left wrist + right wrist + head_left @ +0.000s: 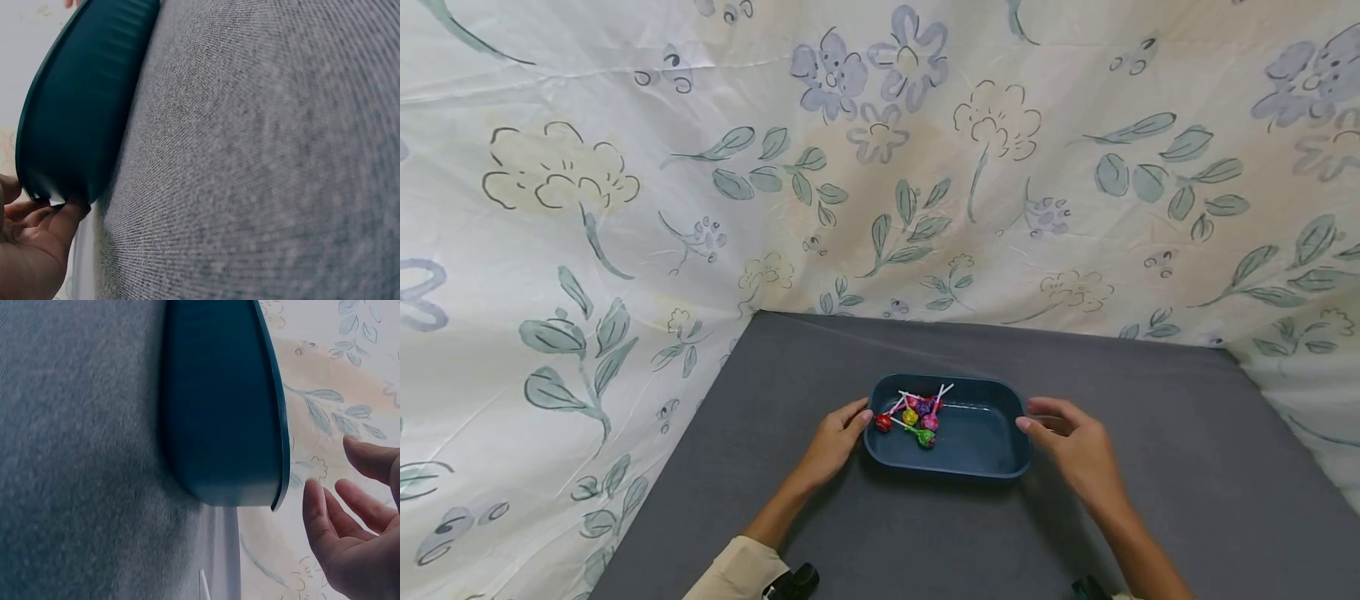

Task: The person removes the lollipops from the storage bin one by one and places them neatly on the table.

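A dark blue rectangular tray [977, 429] with rounded corners sits on the grey cloth. Several lollipops [927, 438] in red, yellow, purple, pink and green wrappers lie in its left half, their white sticks pointing various ways. At the tray's left end, my left hand [837, 442] grips it, thumb at the rim and fingers against the outer wall; the left wrist view shows those fingers [65, 222] low on the wall. My right hand [1078, 450] is just off the right end. In the right wrist view its fingers [317, 509] are loosely bent and apart from the tray, holding nothing.
Grey cloth [820, 358] covers the tabletop around the tray. A white flowered curtain [880, 167] hangs along the back and both sides of the table. Dark wrist devices [793, 581] show at the bottom edge.
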The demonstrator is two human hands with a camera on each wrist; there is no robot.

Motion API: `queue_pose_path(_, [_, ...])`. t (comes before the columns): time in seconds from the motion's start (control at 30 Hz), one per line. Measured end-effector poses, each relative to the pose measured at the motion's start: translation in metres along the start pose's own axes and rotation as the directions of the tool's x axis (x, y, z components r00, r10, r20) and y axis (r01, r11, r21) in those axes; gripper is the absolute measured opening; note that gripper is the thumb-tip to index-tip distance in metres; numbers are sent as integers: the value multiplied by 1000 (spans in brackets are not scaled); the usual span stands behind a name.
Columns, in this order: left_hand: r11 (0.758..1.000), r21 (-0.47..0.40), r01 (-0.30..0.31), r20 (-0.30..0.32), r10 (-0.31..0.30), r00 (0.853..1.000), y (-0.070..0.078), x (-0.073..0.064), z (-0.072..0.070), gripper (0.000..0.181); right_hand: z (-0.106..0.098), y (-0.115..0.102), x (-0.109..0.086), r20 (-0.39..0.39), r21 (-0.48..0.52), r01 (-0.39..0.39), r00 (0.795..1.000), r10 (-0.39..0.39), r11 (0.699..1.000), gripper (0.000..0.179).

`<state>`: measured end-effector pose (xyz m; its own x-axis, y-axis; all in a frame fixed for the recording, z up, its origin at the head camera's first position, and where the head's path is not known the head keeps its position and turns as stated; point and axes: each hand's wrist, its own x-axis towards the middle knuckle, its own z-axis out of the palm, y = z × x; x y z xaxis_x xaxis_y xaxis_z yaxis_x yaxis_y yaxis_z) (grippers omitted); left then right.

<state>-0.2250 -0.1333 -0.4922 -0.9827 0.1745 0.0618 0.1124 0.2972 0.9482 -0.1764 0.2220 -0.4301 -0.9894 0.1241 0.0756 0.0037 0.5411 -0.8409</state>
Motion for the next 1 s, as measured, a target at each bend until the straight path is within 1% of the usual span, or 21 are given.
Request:
queue_pose_path(0.13, [1000, -13, -4, -10, 4, 1000, 0, 0, 0, 48, 3, -4, 0, 5, 6, 1, 1000, -1, 1000, 59])
queue_pose_path(0.3, [1000, 2, 6, -13, -6, 1000, 0, 0, 0, 48, 10, -8, 0, 21, 18, 1, 1000, -1, 1000, 59])
queue_pose_path(0.47, [999, 38, 9, 5, -9, 1000, 0, 0, 0, 49, 16, -12, -1, 52, 30, -1, 999, 0, 1000, 59])
queue_pose_path(0.6, [999, 46, 14, 18, -15, 1000, 0, -1, -1, 49, 21, -16, 0, 59, 42, 5, 998, -7, 999, 58])
queue_pose_path(0.87, [999, 45, 14, 2, -14, 1000, -1, -1, 0, 50, 33, -21, 3, 70, 84, 6, 998, -12, 996, 52])
queue_pose_path(1.0, [999, 37, 10, -8, -10, 1000, -1, -1, 0, 48, 40, -22, 4, 77, 81, 14, 997, -21, 997, 48])
